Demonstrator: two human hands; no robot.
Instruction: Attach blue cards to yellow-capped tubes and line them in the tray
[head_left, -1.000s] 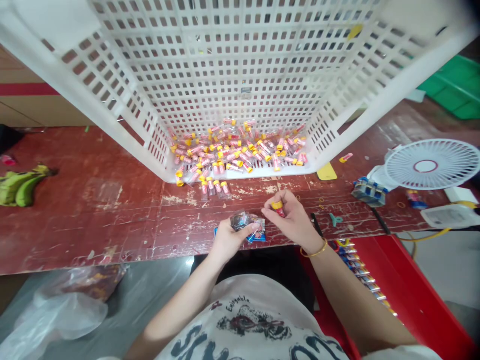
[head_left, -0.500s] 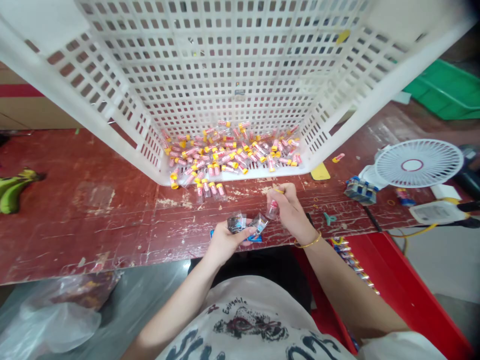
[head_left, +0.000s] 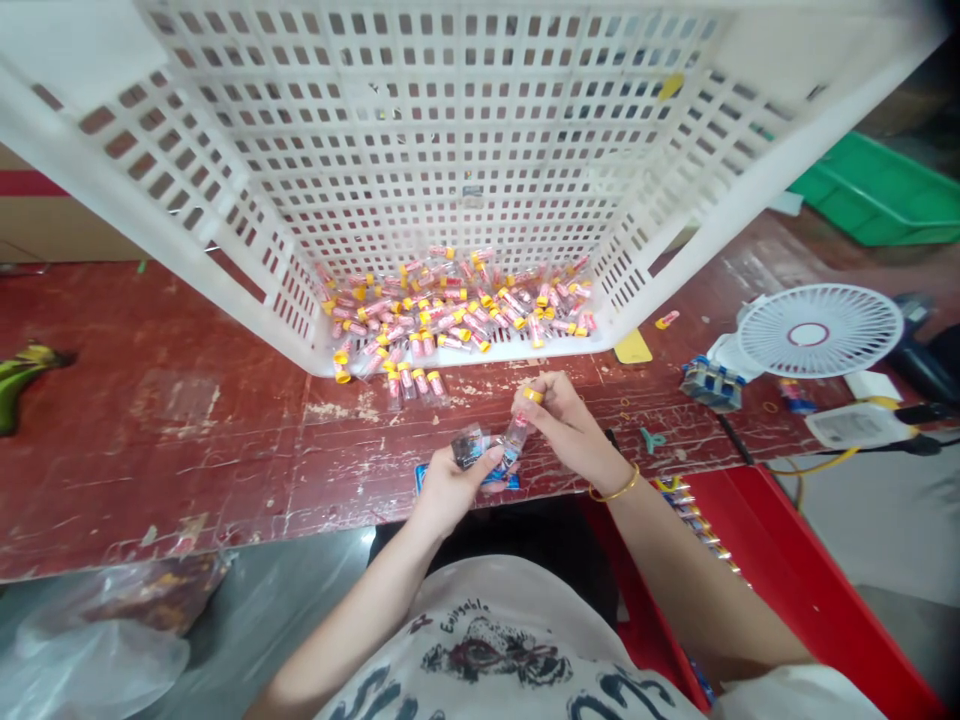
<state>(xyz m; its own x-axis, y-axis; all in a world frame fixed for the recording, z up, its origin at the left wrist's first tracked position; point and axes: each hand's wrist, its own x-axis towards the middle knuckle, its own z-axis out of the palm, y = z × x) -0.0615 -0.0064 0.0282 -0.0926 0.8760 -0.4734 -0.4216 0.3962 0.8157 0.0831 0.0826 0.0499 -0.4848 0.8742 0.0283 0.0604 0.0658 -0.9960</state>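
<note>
My right hand [head_left: 568, 428] is closed on a small clear tube [head_left: 518, 428] with a yellow cap and pink label, gripped near the cap. The tube's lower end meets the clear plastic pieces [head_left: 468, 447] that my left hand [head_left: 448, 492] pinches between thumb and fingers. Those pieces look like small transparent packets with dark and blue markings; their exact kind is unclear. Under my left hand a flat blue item [head_left: 421, 479] shows at the table edge. Several capped tubes [head_left: 420, 384] lie in a row just beyond my hands.
A tilted white plastic basket [head_left: 450, 150] holds many similar tubes. Right of it are a yellow card [head_left: 634, 347], a white fan [head_left: 821, 330], a bundle of blue-marked items [head_left: 712, 384] and a green bin [head_left: 877, 190]. A red tray [head_left: 817, 580] sits below the table [head_left: 225, 430]; bananas [head_left: 26, 375] lie left.
My right hand has brought the tube left and down to the plastic pieces in my left hand. The view has shifted slightly.
</note>
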